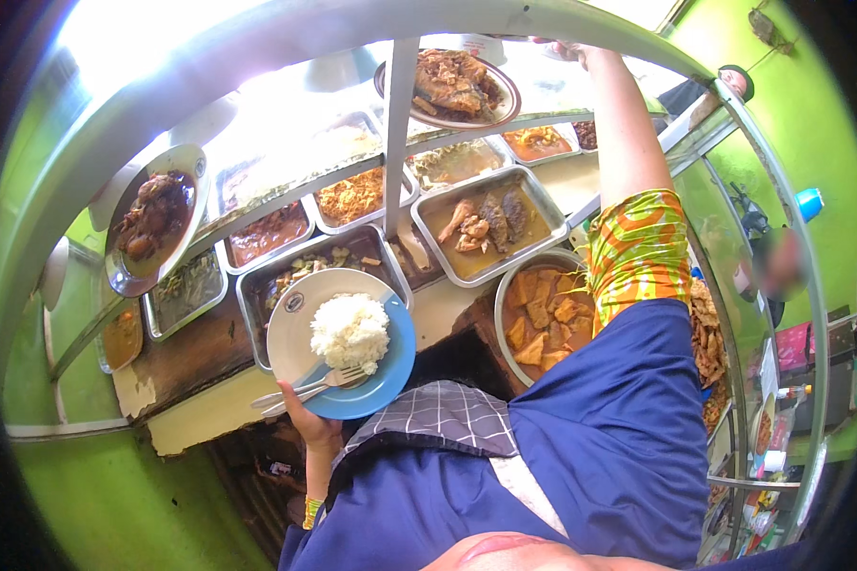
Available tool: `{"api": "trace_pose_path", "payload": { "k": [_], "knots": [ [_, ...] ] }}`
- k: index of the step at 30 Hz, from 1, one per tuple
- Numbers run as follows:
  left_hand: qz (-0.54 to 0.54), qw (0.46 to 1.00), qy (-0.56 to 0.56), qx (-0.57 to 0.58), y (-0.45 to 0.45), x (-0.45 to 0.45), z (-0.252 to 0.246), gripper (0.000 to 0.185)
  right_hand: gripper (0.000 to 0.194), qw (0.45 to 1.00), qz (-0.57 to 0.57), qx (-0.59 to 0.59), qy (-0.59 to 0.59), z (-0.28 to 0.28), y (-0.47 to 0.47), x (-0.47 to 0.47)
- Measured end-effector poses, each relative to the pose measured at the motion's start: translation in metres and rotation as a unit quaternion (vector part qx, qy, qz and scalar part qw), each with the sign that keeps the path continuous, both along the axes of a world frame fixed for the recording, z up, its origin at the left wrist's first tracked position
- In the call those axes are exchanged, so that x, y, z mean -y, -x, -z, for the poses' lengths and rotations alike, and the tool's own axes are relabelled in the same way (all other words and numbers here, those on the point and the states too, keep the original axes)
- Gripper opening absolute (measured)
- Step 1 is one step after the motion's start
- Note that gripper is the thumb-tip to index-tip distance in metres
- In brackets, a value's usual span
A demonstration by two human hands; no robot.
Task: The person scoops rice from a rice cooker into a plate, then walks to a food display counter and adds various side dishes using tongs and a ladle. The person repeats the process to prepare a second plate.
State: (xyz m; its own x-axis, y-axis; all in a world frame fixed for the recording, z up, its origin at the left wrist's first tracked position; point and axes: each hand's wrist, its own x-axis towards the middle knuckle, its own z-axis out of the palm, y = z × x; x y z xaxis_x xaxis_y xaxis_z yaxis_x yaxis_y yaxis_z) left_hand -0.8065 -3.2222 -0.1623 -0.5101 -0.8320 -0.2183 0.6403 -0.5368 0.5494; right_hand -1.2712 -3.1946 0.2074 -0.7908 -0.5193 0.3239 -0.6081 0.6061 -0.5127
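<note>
My left hand [313, 421] grips the lower rim of a two-tone blue and cream plate [382, 400]. A mound of white rice [350, 332] sits on it, with a fork [339, 376] and a second utensil's handle beneath my fingers. Stretched far up, my right hand [573, 51] is at the display case's upper level, close to the curved frame. Glare and the frame obscure its fingers, so any grip is unclear. Nearest that hand is an oval plate of fried fish [507, 107] on the shelf. Below my right arm stands a round pan of tofu-like pieces in sauce [503, 328].
A metal upright [400, 135] and curved frame [271, 50] divide the case. A tray of chicken and fish in broth [439, 246] and a vegetable tray [246, 314] lie below the shelf. An oval dish [125, 278] is at left. Another person [735, 82] is beyond the case.
</note>
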Motion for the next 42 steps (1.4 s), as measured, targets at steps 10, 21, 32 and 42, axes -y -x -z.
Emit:
{"api": "trace_pose_path", "payload": {
  "k": [10,21,32,42],
  "knots": [
    [0.001,1.0,0.003,0.0,0.007,0.005,0.003,0.06,0.028,0.962,-0.068,0.214,0.156,0.022,0.001,-0.03],
    [0.036,0.999,-0.019,0.015,0.015,0.01,0.003,0.06,0.028,0.86,-0.166,0.366,0.315,0.053,-0.005,-0.099],
    [0.087,0.996,-0.009,-0.006,0.034,0.012,-0.003,0.06,0.033,0.806,-0.138,0.403,0.411,0.101,-0.03,-0.19],
    [0.113,0.993,0.018,0.001,0.051,0.011,-0.014,0.057,0.031,0.817,-0.102,0.402,0.401,0.11,-0.03,-0.219]
  ]
}}
